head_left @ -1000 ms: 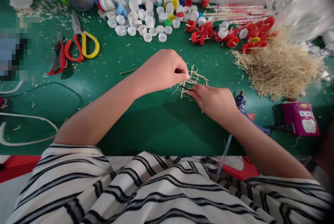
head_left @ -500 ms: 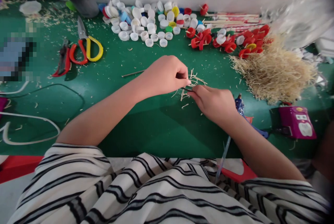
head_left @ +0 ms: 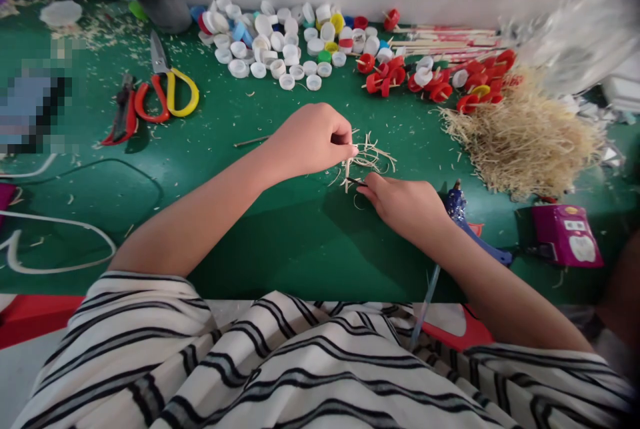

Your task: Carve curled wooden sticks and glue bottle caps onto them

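Over the middle of the green table my left hand (head_left: 317,139) is closed in a pinch. A short pale strip (head_left: 348,167) runs down from its fingertips. Just to the right and nearer me, my right hand (head_left: 407,205) is closed round a thin dark tool (head_left: 357,181), whose kind I cannot make out as the fingers cover most of it. The tool's tip points left, close to the strip. Curled pale strands (head_left: 373,152) lie loose beside both hands. A thin dark stick (head_left: 250,141) lies partly behind my left wrist.
Scissors (head_left: 170,92) and red-handled pliers (head_left: 123,115) lie left. Bottle caps (head_left: 287,52), red caps on sticks (head_left: 385,72) and a straw-like heap (head_left: 535,139) line the back and right. A blue glue gun (head_left: 463,215) lies by my right forearm, near a purple box (head_left: 567,235).
My right hand has drawn slightly down and away from my left, and the dark tool's tip has left the left fingertips. My left hand has shifted a little left.
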A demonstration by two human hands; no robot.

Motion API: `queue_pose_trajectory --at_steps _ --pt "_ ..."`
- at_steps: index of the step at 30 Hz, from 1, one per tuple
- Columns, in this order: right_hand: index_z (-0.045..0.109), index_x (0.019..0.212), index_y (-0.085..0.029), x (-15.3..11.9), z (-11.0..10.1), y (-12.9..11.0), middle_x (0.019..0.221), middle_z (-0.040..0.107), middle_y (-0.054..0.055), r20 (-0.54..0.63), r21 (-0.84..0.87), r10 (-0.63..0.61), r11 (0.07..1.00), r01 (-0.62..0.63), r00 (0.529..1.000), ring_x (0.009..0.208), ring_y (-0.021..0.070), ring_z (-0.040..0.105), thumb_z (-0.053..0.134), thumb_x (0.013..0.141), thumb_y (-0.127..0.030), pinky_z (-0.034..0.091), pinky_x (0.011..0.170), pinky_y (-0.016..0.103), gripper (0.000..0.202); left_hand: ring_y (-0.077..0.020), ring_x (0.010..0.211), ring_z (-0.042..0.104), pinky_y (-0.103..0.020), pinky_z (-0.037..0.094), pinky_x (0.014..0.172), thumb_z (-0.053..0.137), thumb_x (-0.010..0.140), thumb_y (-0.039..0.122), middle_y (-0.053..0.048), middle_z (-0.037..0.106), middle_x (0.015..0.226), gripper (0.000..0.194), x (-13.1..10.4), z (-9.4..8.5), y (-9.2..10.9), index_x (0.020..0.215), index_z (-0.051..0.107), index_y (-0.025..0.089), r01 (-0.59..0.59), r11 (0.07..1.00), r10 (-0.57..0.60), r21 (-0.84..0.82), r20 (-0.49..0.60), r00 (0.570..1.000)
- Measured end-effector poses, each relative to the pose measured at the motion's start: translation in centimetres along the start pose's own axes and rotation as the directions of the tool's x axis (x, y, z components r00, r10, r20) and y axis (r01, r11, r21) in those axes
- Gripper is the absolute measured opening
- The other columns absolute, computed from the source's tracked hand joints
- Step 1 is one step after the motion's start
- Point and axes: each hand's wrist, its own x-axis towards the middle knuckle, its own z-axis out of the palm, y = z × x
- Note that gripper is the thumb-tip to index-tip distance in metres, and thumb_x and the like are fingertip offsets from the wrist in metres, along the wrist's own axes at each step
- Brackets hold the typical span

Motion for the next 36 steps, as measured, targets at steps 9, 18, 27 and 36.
queue_pose_trajectory --at_steps 9,18,27,36 --pt "0.071 0.117 -0.023 -0.6 0.2 0.1 0.088 0.083 0.008 0.053 -0.045 -0.061 0.997 0.063 0.997 0.072 0.0228 0.074 0.036 0.119 -0.046 0.015 0.056 0.035 0.042 -0.0143 0.060 0.056 -0.036 0.044 0.068 0.077 0.088 0.022 -0.002 0.066 0.063 0.022 -0.1 -0.1 0.6 0.067 0.073 0.021 0.030 1.000 -0.030 0.004 0.019 0.999" --pt "0.073 0.114 -0.019 1.1 -0.5 0.0 0.096 0.083 0.010 -0.131 0.040 0.047 0.998 -0.042 0.990 0.074 0.0216 0.069 0.035 0.119 -0.049 0.017 0.060 0.035 0.049 -0.0122 0.058 0.052 -0.035 0.038 0.064 0.076 0.090 0.026 -0.001 0.062 0.062 0.031 -0.1 0.5 0.8 0.063 0.063 0.020 -0.005 1.000 0.006 0.027 -0.020 1.000" --pt "0.069 0.116 -0.020 0.2 0.5 0.2 0.090 0.082 0.010 0.009 0.012 -0.020 1.000 0.019 1.000 0.071 0.0221 0.069 0.030 0.120 -0.049 0.016 0.060 0.035 0.049 -0.0103 0.056 0.045 -0.035 0.034 0.065 0.077 0.091 0.026 0.002 0.056 0.057 0.033 0.0 0.4 0.6 0.063 0.060 0.019 0.041 0.999 -0.040 0.024 -0.010 0.999" --pt "0.072 0.112 -0.020 1.0 -0.2 0.1 0.102 0.084 0.010 -0.076 0.014 0.064 0.998 -0.063 0.995 0.079 0.0215 0.072 0.034 0.119 -0.052 0.017 0.060 0.034 0.051 -0.0090 0.059 0.046 -0.032 0.031 0.064 0.073 0.091 0.020 0.002 0.059 0.064 0.032 -0.1 0.6 1.2 0.065 0.056 0.018 -0.007 0.999 0.007 0.043 0.008 1.000"
